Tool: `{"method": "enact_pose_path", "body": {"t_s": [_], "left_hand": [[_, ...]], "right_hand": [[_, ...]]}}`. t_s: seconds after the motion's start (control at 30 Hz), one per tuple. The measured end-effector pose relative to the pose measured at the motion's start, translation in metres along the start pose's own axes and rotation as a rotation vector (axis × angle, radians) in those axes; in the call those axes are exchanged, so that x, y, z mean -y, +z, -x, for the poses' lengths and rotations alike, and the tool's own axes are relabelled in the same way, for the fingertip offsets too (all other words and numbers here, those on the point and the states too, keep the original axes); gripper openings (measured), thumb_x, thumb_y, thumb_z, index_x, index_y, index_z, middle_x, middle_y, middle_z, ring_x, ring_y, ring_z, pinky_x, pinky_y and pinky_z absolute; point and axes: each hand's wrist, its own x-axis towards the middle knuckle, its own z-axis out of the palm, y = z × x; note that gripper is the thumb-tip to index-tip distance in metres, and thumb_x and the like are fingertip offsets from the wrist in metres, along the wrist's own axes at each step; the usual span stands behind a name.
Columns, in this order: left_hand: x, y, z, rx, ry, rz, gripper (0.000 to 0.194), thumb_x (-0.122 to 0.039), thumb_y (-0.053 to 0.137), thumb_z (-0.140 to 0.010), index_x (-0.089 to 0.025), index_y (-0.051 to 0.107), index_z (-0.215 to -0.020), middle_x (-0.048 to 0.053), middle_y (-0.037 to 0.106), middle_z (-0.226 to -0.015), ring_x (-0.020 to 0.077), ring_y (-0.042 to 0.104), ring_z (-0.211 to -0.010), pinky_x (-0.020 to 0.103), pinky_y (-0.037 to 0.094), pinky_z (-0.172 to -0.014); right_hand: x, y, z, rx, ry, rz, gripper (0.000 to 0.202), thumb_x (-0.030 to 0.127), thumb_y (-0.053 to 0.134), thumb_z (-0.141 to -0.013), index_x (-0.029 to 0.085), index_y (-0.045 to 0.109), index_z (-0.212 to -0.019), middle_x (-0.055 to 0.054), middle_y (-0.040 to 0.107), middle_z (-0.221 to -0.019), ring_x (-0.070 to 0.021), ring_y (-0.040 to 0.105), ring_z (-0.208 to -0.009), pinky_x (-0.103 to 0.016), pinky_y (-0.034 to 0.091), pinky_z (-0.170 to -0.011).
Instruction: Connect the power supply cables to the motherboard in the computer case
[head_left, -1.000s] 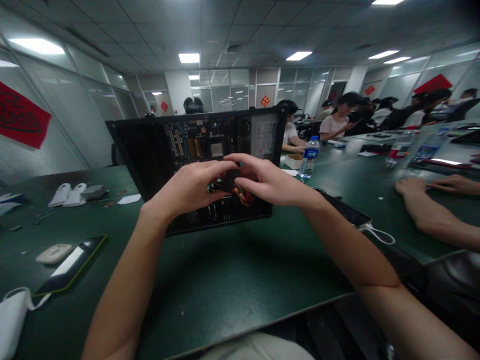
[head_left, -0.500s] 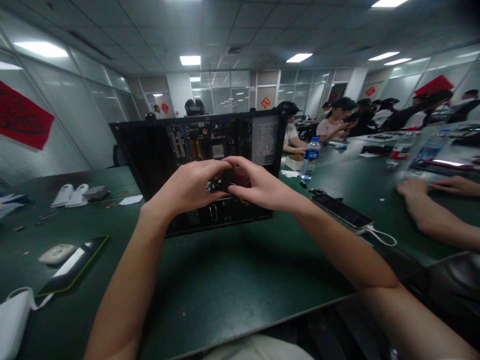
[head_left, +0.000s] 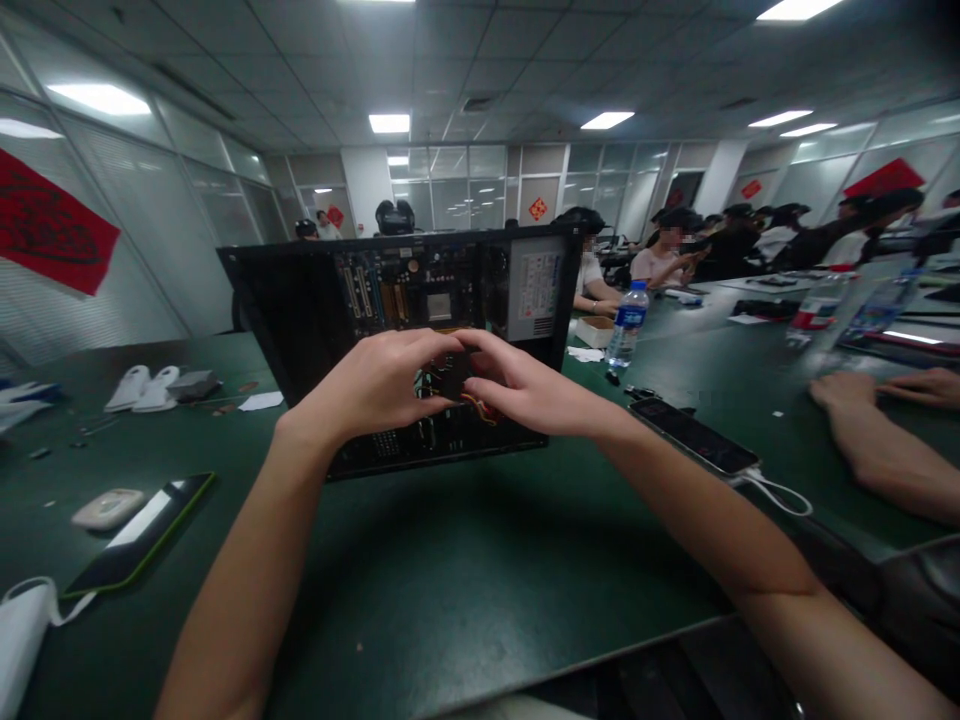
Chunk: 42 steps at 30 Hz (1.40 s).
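Computer case [head_left: 296,310] stood on edge on the green tabletop [head_left: 480,570], open side facing the viewer; left hand [head_left: 375,380] and right hand [head_left: 529,390] held before its interior, fingertips near one another; on each, thumb and fingers are curved with a gap between; whether the grip is clamped on the dark part between the hands cannot be told; red and orange wires [head_left: 480,408] are seen just under the right thumb. Inside the case, circuit board [head_left: 439,305] partly covered by the hands; silver panel [head_left: 553,285] at its right marked with a white label [head_left: 530,280], small print too blurred to be read. Bottle [head_left: 628,325] placed right of the case, blue label with white lettering, brand not legible; second bottle [head_left: 819,305], red-labelled, farther right, also unread; red sheet [head_left: 52,225] on the left, dark characters not made out.
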Motion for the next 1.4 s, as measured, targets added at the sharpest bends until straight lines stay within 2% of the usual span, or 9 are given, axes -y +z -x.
{"method": "enact_pose_path", "body": {"t_s": [0.1, 0.17, 0.27, 0.4, 0.67, 0.93, 1.07, 1.23, 1.4], "left_hand": [[0.002, 0.000, 0.000, 0.007, -0.007, 0.028, 0.051, -0.031, 0.075, -0.083, -0.018, 0.061, -0.130, 0.011, 0.070, -0.125, 0.0267, 0.068, -0.112, 0.038, 0.055, -0.096], [0.005, 0.000, 0.000, 0.014, -0.005, 0.040, 0.050, -0.031, 0.075, -0.084, -0.018, 0.060, -0.130, 0.012, 0.068, -0.128, 0.0269, 0.066, -0.116, 0.037, 0.054, -0.098], [0.011, 0.003, -0.001, 0.032, -0.004, 0.053, 0.048, -0.030, 0.075, -0.084, -0.019, 0.061, -0.128, 0.011, 0.067, -0.128, 0.0267, 0.065, -0.117, 0.037, 0.053, -0.098], [0.015, 0.008, -0.003, 0.065, -0.018, 0.068, 0.044, -0.031, 0.074, -0.085, -0.019, 0.063, -0.125, 0.011, 0.068, -0.126, 0.0264, 0.067, -0.113, 0.036, 0.054, -0.094], [0.007, 0.013, -0.008, 0.116, -0.036, 0.073, 0.045, -0.034, 0.074, -0.085, -0.019, 0.061, -0.126, 0.011, 0.069, -0.126, 0.0267, 0.067, -0.114, 0.036, 0.053, -0.094], [0.008, 0.013, -0.008, 0.099, -0.036, 0.139, 0.044, -0.032, 0.073, -0.085, -0.018, 0.063, -0.126, 0.011, 0.071, -0.122, 0.0252, 0.069, -0.110, 0.034, 0.054, -0.092], [0.007, 0.018, -0.010, 0.140, -0.044, 0.132, 0.043, -0.033, 0.074, -0.086, -0.017, 0.063, -0.124, 0.011, 0.072, -0.119, 0.0241, 0.069, -0.107, 0.033, 0.054, -0.090], [0.010, 0.026, -0.010, 0.188, -0.072, 0.059, 0.044, -0.036, 0.071, -0.088, -0.018, 0.063, -0.128, 0.011, 0.072, -0.121, 0.0251, 0.070, -0.107, 0.034, 0.055, -0.088], [0.015, 0.026, -0.009, 0.148, -0.111, 0.043, 0.052, -0.039, 0.069, -0.089, -0.019, 0.059, -0.136, 0.010, 0.074, -0.116, 0.0239, 0.072, -0.101, 0.034, 0.055, -0.086]], "right_hand": [[-0.005, -0.007, 0.001, 0.056, -0.072, 0.120, 0.062, 0.010, 0.044, -0.094, 0.021, 0.033, -0.153, -0.012, 0.061, -0.138, -0.0213, 0.062, -0.123, -0.044, 0.052, -0.106], [-0.013, -0.013, 0.000, 0.022, -0.154, 0.320, 0.066, 0.007, 0.044, -0.092, 0.020, 0.031, -0.155, -0.014, 0.059, -0.140, -0.0234, 0.061, -0.124, -0.047, 0.052, -0.107], [-0.030, -0.023, 0.001, -0.053, -0.331, 0.668, 0.058, 0.007, 0.044, -0.095, 0.022, 0.042, -0.151, -0.015, 0.055, -0.145, -0.0272, 0.053, -0.134, -0.052, 0.048, -0.110], [-0.049, -0.032, 0.013, 0.006, -0.539, 0.941, 0.048, 0.012, 0.049, -0.099, 0.030, 0.051, -0.144, -0.010, 0.054, -0.148, -0.0271, 0.049, -0.139, -0.050, 0.051, -0.108], [-0.072, -0.019, 0.028, -0.050, -0.727, 0.993, 0.038, 0.013, 0.052, -0.100, 0.021, 0.059, -0.136, -0.012, 0.065, -0.127, -0.0252, 0.060, -0.122, -0.042, 0.058, -0.093], [-0.086, -0.021, 0.001, -0.138, -1.024, 1.040, 0.036, 0.022, 0.063, -0.095, 0.040, 0.065, -0.127, 0.000, 0.069, -0.116, -0.0197, 0.065, -0.116, -0.036, 0.059, -0.089], [-0.094, -0.011, -0.003, -0.107, -1.021, 1.016, 0.027, 0.024, 0.059, -0.097, 0.033, 0.069, -0.120, -0.002, 0.072, -0.111, -0.0192, 0.069, -0.110, -0.035, 0.061, -0.084], [-0.101, -0.004, 0.003, -0.054, -0.903, 0.929, 0.026, 0.021, 0.056, -0.098, 0.027, 0.070, -0.118, -0.006, 0.073, -0.113, -0.0216, 0.069, -0.112, -0.034, 0.061, -0.076], [-0.108, -0.005, 0.004, -0.133, -0.808, 0.851, 0.027, 0.018, 0.057, -0.098, 0.024, 0.070, -0.121, -0.009, 0.073, -0.112, -0.0232, 0.069, -0.109, -0.037, 0.062, -0.077]]}}
